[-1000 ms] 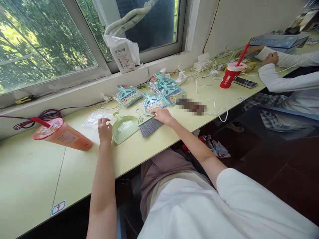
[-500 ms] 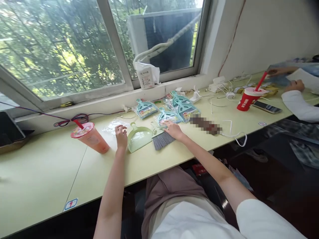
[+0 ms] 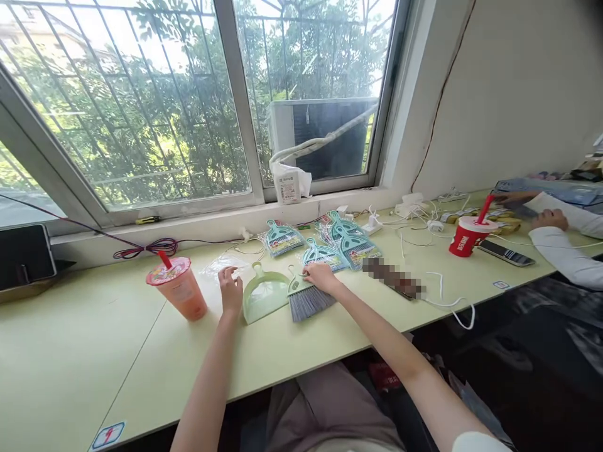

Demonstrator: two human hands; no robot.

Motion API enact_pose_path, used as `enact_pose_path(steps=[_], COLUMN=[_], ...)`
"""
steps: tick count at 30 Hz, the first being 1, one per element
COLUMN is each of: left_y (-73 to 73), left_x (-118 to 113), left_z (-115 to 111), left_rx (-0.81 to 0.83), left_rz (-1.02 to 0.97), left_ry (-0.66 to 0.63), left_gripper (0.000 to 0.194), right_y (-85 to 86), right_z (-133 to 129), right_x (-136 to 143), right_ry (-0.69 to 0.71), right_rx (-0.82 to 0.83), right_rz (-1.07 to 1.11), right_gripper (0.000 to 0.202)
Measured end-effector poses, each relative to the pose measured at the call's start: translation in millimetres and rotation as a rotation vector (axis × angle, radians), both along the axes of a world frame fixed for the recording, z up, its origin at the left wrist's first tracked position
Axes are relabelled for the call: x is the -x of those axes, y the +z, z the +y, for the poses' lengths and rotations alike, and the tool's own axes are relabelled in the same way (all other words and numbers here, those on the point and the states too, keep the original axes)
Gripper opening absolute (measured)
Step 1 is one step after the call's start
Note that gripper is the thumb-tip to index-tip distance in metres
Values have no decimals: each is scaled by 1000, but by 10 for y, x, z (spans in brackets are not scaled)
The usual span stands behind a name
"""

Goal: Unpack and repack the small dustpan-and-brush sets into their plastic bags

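Glossy, scooped pale-green plastic dustpan on the smooth tabletop, left hand half-open and empty beside it, right hand bent over the fan-shaped, grey-bristled brush, grip unclear.

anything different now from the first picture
Mainly the view: the head camera has tilted up and turned left, so the tabletop things sit lower and further right in the picture. More window shows, and a dark-screened device has appeared at far left. Nothing visibly taken up or released: right hand still at the brush, left hand beside the dustpan.
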State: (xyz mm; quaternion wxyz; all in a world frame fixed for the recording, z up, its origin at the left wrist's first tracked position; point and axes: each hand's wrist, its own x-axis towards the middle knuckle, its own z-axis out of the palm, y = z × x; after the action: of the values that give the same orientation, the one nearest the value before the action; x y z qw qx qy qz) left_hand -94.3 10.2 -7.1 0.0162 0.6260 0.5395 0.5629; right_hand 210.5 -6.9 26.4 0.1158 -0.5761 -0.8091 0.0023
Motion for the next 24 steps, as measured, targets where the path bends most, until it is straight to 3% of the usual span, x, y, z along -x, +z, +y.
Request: enact_pose_path(steps=[6,12,16,20,24], left_y=[21,-9,-67,-123,-89], left_x=[57,64,19,22,14], left_z=[2,37,58,63,27], left_rx=[69,162,165,298,308], left_rz=[-144,-160,3,264,248], left_ry=[73,30,32,29,-62], left_gripper=[37,34,32,21,21], right_y=[35,64,5,-105,-144], right_z=[-215,-176,-17,9,-62], right_x=[226,632,885,979,926], right_ry=[70,143,106,85,77], right_rx=[-271,-279,-236,-217,-248], right_rz=[50,261,302,346,456], right_gripper=[17,17,19,19,19])
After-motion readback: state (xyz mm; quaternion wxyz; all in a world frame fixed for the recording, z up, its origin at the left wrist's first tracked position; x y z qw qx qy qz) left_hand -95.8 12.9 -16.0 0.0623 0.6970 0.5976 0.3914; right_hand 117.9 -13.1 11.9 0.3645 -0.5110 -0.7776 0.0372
